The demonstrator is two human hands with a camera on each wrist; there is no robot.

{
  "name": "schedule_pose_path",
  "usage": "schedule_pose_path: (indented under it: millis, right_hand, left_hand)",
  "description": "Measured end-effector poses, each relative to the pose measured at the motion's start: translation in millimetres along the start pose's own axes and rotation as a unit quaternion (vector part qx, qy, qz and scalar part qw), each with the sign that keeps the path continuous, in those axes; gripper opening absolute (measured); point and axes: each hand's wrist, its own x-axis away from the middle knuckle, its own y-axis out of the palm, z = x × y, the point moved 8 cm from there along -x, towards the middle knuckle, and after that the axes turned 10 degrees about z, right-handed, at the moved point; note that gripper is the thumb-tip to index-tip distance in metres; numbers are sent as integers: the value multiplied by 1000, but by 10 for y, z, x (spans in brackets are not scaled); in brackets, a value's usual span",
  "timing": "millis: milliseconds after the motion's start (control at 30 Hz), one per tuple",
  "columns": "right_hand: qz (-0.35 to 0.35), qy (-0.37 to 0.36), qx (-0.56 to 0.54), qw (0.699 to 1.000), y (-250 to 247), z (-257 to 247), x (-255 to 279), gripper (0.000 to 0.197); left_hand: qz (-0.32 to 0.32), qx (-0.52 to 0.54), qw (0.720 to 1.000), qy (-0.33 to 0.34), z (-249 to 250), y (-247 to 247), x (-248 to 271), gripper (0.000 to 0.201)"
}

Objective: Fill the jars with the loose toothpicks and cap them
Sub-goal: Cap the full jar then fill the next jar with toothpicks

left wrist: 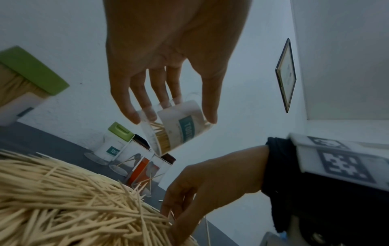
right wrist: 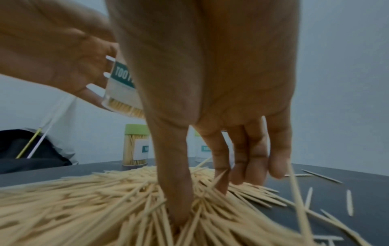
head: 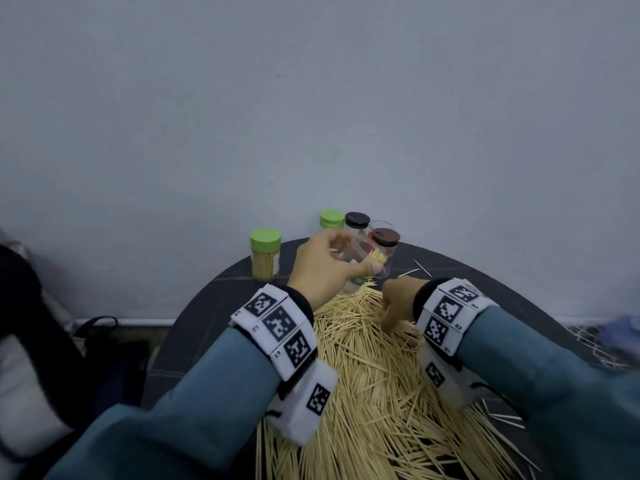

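Dim, flat, bluish light throughout, with soft shadows, strong wide-angle bending at the edges and blurred close foregrounds.

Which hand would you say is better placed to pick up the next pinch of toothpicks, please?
The right hand: its fingers are already dug into the loose pile of pale wooden toothpicks. The left hand grips the tilted clear plastic jar, partly filled and uncapped, above the pile.
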Motion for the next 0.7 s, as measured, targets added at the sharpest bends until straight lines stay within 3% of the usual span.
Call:
schedule_pose_path:
  millis: [267, 633, 700]
  right_hand:
    - [1, 20, -15, 1000, -28, 18, 12, 67]
    - [-24, 51, -38, 998, 92, 97, 42, 28]
    - [-30, 49, -44, 997, 125, 99, 57, 33]
  left_hand:
    - [1, 23, 1000, -5, -1, -24, -19, 53]
    - [-17, 39, 999, -2, 38, 19, 12, 42]
    - [-19, 37, 999, -2, 35, 22, 14, 42]
